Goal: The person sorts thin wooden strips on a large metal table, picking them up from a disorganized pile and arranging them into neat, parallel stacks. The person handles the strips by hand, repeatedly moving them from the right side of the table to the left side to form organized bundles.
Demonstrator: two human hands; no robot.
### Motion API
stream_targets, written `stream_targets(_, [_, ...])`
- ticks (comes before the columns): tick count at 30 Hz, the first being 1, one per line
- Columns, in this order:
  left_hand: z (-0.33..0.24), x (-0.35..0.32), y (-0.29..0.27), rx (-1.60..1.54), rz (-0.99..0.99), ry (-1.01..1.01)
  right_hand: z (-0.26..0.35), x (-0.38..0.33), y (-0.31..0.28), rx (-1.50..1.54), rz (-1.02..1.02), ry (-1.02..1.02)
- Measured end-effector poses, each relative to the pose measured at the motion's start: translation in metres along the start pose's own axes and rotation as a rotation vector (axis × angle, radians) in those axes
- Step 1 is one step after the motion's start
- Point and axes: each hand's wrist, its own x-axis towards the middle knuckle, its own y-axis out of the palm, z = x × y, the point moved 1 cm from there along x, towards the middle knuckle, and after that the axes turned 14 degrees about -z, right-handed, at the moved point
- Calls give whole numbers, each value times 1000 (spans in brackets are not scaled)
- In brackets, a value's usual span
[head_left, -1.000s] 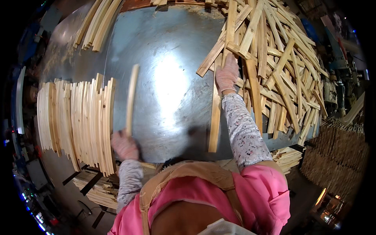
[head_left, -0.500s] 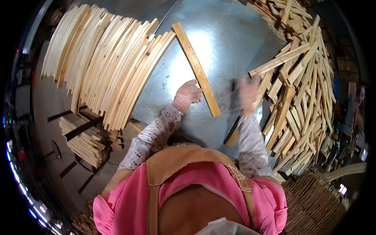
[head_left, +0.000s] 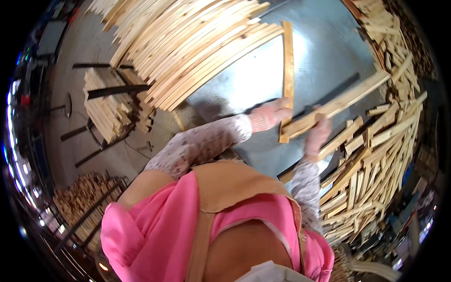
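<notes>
A long wooden strip is raised at a slant over the metal table, with my right hand closed on it near its lower end. That end crosses in front of a second wooden strip, which lies on the tabletop. My left hand reaches to the lying strip. Its fingers are stretched out and slightly blurred, with the tips at the strip's left edge. Light patterned sleeves cover both forearms.
Neatly lined-up wooden strips fill the left of the metal table. A loose heap of strips covers its right side. Below left, more wood sits on a dark metal stand, and further strips are stacked near the floor.
My right hand has taken hold of a strip and brought it toward the lying one. My left hand stays beside the lying strip. The whole view has turned and shifted.
</notes>
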Motion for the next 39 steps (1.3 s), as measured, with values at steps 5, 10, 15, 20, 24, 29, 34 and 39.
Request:
stream_targets(5, [11,-6,-30,389,-144,-48,80,-36,44,-60,79,411])
stream_targets(10, [20,-51,-121,1095,-149,119,115,-10,55,-229,282,442])
stream_targets(15, [114,-44,-210,1430,-506,191,160,-28,57,104,475,590])
stream_targets(20, [153,-27,-239,1092,-597,576,297,-45,102,325,884,336])
stream_targets(24, [74,-40,-240,1116,-403,413,296,-54,109,379,679,431])
stream_targets(29, [75,-40,-214,870,-401,484,115,-111,-20,-248,-92,400])
stream_targets(34, [35,-47,-67,706,26,428,30,-196,-82,-439,-91,1066])
stream_targets(39, [49,-30,86,-8,590,-335,61,-176,-77,338,166,828])
